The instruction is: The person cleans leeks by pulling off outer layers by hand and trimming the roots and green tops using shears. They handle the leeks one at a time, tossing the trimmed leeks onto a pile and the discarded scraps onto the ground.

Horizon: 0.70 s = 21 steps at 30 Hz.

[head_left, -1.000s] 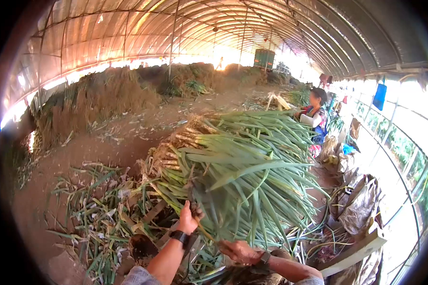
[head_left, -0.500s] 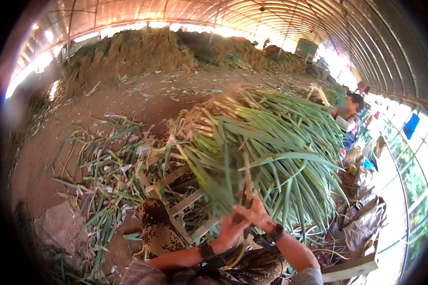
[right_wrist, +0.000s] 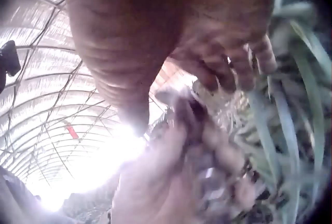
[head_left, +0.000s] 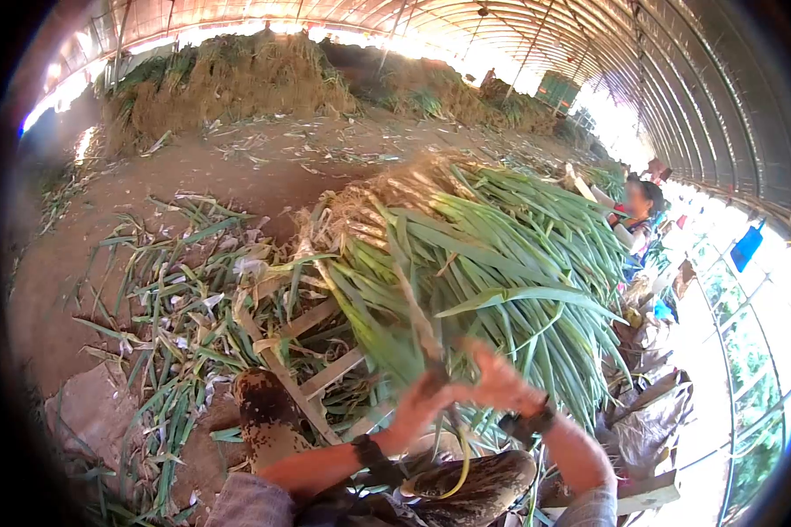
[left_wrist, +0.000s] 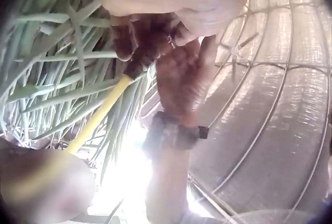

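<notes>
Beneath arched roofing (head_left: 721, 97), green stalks (head_left: 518, 246) crowd the left hand (head_left: 424, 406), seemingly gripping dark material (left_wrist: 136, 67).

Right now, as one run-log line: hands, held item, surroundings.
left hand: grips brownish strand | right hand: open, beside left | green-stalk pile: ahead of hands | second person: beyond pile

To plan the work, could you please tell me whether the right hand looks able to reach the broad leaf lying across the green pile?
Probably yes: the right hand is spread near the pile, below the broad leaf, and nothing seems to block the short way up over the foliage.
</notes>
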Each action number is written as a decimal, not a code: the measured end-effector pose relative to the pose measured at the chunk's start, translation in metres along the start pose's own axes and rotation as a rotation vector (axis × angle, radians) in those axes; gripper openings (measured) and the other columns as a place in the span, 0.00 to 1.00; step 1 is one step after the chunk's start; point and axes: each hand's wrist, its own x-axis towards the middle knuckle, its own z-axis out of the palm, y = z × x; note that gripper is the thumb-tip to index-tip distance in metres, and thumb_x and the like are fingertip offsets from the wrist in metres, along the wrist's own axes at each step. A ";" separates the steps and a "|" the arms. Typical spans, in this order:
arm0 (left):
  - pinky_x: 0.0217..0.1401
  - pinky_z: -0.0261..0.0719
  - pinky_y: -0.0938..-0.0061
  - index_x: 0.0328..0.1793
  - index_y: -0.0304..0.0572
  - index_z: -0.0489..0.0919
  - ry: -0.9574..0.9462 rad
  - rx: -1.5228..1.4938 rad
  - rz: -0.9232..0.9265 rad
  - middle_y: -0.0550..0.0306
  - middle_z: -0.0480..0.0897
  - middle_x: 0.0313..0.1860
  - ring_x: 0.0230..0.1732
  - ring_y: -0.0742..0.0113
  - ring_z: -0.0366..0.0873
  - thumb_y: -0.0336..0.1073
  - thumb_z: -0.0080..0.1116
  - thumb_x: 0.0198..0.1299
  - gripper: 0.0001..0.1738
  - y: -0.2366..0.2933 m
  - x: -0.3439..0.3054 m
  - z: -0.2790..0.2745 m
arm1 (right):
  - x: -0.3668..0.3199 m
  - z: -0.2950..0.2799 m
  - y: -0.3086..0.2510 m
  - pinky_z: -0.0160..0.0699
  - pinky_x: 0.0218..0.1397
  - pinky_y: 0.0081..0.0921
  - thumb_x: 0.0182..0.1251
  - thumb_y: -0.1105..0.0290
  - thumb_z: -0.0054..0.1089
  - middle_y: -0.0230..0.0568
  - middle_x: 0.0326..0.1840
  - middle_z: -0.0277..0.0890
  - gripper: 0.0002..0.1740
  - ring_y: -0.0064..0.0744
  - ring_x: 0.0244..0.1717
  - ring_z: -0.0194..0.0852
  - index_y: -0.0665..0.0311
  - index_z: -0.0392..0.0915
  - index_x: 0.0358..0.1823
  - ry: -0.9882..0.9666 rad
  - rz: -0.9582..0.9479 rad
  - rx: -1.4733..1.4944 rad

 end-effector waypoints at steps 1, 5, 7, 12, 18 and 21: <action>0.54 0.81 0.69 0.62 0.36 0.73 0.069 0.037 -0.071 0.56 0.79 0.54 0.52 0.68 0.79 0.37 0.60 0.70 0.19 0.005 0.004 -0.010 | 0.010 -0.018 0.006 0.45 0.82 0.50 0.55 0.38 0.71 0.60 0.81 0.48 0.63 0.59 0.82 0.42 0.71 0.47 0.79 0.175 0.025 -0.135; 0.48 0.83 0.68 0.57 0.41 0.75 0.233 0.062 -0.189 0.57 0.82 0.48 0.47 0.69 0.81 0.34 0.59 0.70 0.13 0.030 -0.005 -0.019 | 0.075 -0.088 0.068 0.38 0.83 0.57 0.48 0.36 0.75 0.61 0.83 0.43 0.73 0.66 0.83 0.34 0.69 0.38 0.81 0.642 -0.102 -0.449; 0.47 0.83 0.64 0.56 0.38 0.76 0.306 -0.006 -0.255 0.56 0.83 0.44 0.47 0.66 0.82 0.33 0.59 0.69 0.12 0.039 -0.025 -0.025 | 0.105 -0.104 0.106 0.41 0.81 0.60 0.38 0.33 0.78 0.61 0.83 0.43 0.79 0.65 0.83 0.36 0.68 0.38 0.82 0.583 0.227 -0.433; 0.50 0.83 0.59 0.55 0.41 0.76 0.451 0.004 -0.159 0.54 0.83 0.45 0.48 0.58 0.83 0.34 0.61 0.68 0.12 0.063 -0.076 -0.059 | 0.140 -0.089 0.176 0.48 0.82 0.48 0.32 0.31 0.80 0.68 0.82 0.41 0.86 0.58 0.83 0.41 0.74 0.35 0.81 0.447 0.474 -0.079; 0.50 0.83 0.60 0.55 0.42 0.77 0.589 0.028 -0.095 0.55 0.83 0.45 0.47 0.58 0.83 0.37 0.62 0.69 0.13 0.092 -0.095 -0.076 | 0.130 -0.086 0.190 0.64 0.75 0.39 0.33 0.32 0.80 0.68 0.73 0.63 0.80 0.58 0.73 0.64 0.79 0.44 0.78 0.361 0.423 -0.025; 0.49 0.83 0.62 0.55 0.42 0.77 0.587 0.092 -0.113 0.55 0.83 0.45 0.46 0.60 0.83 0.37 0.61 0.69 0.13 0.102 -0.101 -0.072 | 0.127 -0.066 0.197 0.77 0.61 0.41 0.38 0.46 0.77 0.62 0.53 0.80 0.52 0.55 0.57 0.79 0.78 0.70 0.60 0.399 0.284 0.009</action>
